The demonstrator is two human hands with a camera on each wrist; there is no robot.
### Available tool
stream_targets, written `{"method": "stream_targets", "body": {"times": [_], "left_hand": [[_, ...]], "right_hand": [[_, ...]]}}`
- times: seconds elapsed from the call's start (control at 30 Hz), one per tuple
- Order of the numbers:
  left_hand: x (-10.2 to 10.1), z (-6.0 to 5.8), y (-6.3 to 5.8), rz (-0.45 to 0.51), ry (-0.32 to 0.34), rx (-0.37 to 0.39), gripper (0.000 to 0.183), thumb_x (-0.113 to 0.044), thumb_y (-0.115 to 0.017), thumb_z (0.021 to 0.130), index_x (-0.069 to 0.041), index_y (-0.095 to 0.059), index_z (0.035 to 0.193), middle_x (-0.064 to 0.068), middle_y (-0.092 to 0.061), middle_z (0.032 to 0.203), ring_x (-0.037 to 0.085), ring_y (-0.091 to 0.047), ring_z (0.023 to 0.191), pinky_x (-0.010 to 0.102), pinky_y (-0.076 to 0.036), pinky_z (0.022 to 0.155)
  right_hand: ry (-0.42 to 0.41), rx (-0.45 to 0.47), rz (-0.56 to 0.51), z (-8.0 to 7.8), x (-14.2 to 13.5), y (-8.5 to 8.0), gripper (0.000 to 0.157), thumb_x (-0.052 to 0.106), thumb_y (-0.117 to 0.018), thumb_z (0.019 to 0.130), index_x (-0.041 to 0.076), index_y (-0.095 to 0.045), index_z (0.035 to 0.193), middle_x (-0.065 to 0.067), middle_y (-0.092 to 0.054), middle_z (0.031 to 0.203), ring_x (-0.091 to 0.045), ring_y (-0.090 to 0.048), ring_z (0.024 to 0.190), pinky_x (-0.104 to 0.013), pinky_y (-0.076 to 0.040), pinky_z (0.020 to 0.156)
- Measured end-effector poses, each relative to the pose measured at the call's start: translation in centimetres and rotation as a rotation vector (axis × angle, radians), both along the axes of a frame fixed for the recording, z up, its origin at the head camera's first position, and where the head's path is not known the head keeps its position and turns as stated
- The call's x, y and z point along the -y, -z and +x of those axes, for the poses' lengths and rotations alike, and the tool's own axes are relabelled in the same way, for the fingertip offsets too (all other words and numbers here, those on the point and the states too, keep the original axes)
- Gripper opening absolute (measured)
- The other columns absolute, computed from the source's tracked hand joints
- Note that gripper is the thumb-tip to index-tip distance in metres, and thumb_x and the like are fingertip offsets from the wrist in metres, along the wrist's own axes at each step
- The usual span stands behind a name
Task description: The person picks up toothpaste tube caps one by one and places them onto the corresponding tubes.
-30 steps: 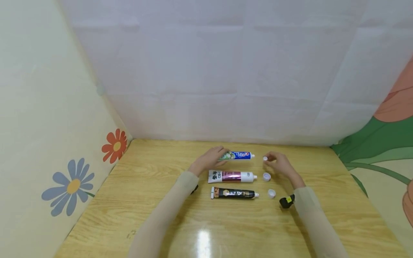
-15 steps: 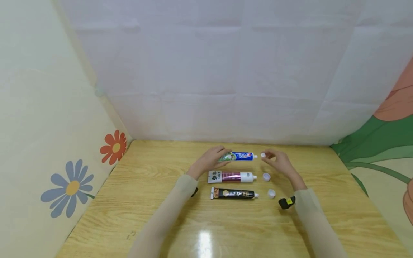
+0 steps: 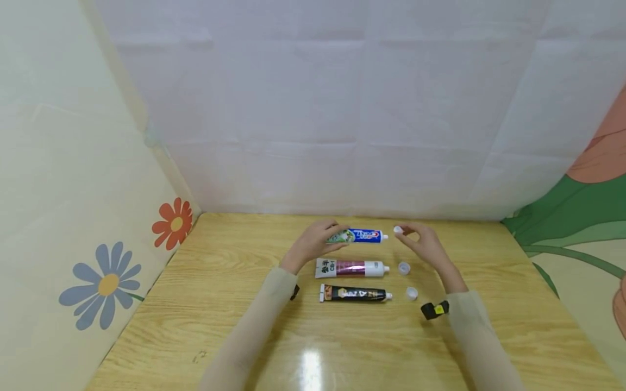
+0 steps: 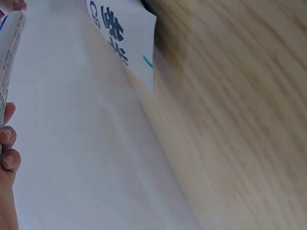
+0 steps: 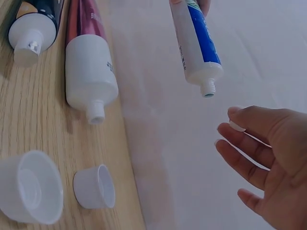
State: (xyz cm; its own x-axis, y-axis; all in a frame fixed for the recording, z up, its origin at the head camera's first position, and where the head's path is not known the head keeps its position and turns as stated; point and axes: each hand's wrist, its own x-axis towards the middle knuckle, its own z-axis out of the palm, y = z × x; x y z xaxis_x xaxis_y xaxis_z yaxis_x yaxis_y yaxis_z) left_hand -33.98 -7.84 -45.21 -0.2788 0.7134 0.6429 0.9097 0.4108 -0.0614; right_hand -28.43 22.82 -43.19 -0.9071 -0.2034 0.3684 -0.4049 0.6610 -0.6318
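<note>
My left hand grips a blue, green and white toothpaste tube by its rear part, raised at the far side of the table. The tube's bare threaded nozzle points right. Facing it, my right hand pinches a small white cap between thumb and forefinger, a short gap from the nozzle. In the right wrist view, thumb and finger hide most of that cap. The left wrist view catches only the left fingers and the tube's edge.
Nearer me lie a white and purple tube and a black tube, both uncapped with nozzles rightward. A white cap stands off the purple tube's nozzle, another white cap off the black one's. A white sheet hangs behind the table.
My right hand has moved slightly left and away from me with the cap, narrowing the gap to the nozzle, and the cap has tilted. The toothpaste tube shifted slightly; the other tubes stayed put.
</note>
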Motion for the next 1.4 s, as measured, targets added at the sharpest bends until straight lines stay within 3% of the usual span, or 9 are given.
{"method": "stream_targets", "body": {"times": [0.2, 0.47, 0.77, 1.07, 1.4], "left_hand": [[0.2, 0.4, -0.4, 0.031, 0.005, -0.018, 0.045, -0.037, -0.068, 0.082, -0.01, -0.062, 0.116, 0.001, -0.064, 0.093, 0.009, -0.057, 0.078, 0.017, -0.049, 0.073], [0.4, 1.1, -0.8, 0.041, -0.038, -0.001, 0.043, -0.038, -0.07, 0.08, -0.013, -0.064, 0.115, 0.0, -0.064, 0.093, 0.008, -0.057, 0.078, 0.017, -0.049, 0.074], [0.6, 1.3, -1.6, 0.096, -0.025, -0.023, 0.043, -0.039, -0.069, 0.08, -0.014, -0.064, 0.115, -0.001, -0.064, 0.09, 0.007, -0.057, 0.077, 0.016, -0.049, 0.073], [0.8, 1.5, -1.8, 0.121, -0.02, -0.009, 0.045, -0.041, -0.069, 0.079, -0.015, -0.065, 0.115, -0.001, -0.064, 0.092, 0.007, -0.058, 0.078, 0.016, -0.049, 0.074], [0.7, 2.3, -1.8, 0.158, -0.018, -0.015, 0.044, -0.042, -0.069, 0.08, -0.017, -0.065, 0.115, -0.002, -0.062, 0.093, 0.007, -0.056, 0.078, 0.015, -0.048, 0.071]], "right_hand": [[0.001, -0.077, -0.036, 0.4, 0.4, -0.2, 0.03, 0.017, -0.064, 0.088, 0.0, -0.063, 0.114, -0.016, -0.065, 0.104, -0.028, -0.059, 0.09, -0.045, -0.048, 0.079], [-0.027, -0.179, -0.05, 1.1, 0.3, -0.3, 0.027, 0.011, -0.065, 0.087, 0.005, -0.064, 0.113, -0.013, -0.064, 0.105, -0.024, -0.06, 0.085, -0.041, -0.048, 0.076], [-0.083, -0.192, -0.037, 1.6, 0.4, -0.5, 0.032, 0.009, -0.064, 0.087, 0.007, -0.062, 0.118, -0.008, -0.063, 0.105, -0.013, -0.056, 0.087, -0.03, -0.05, 0.076], [-0.081, -0.162, -0.055, 2.0, 0.7, -1.1, 0.031, 0.014, -0.061, 0.09, 0.009, -0.06, 0.121, -0.007, -0.061, 0.106, -0.015, -0.055, 0.091, -0.037, -0.049, 0.08], [-0.122, -0.189, -0.04, 2.6, 0.2, -1.5, 0.031, 0.011, -0.062, 0.089, 0.006, -0.06, 0.12, -0.005, -0.061, 0.103, -0.011, -0.056, 0.088, -0.032, -0.052, 0.076]]}}
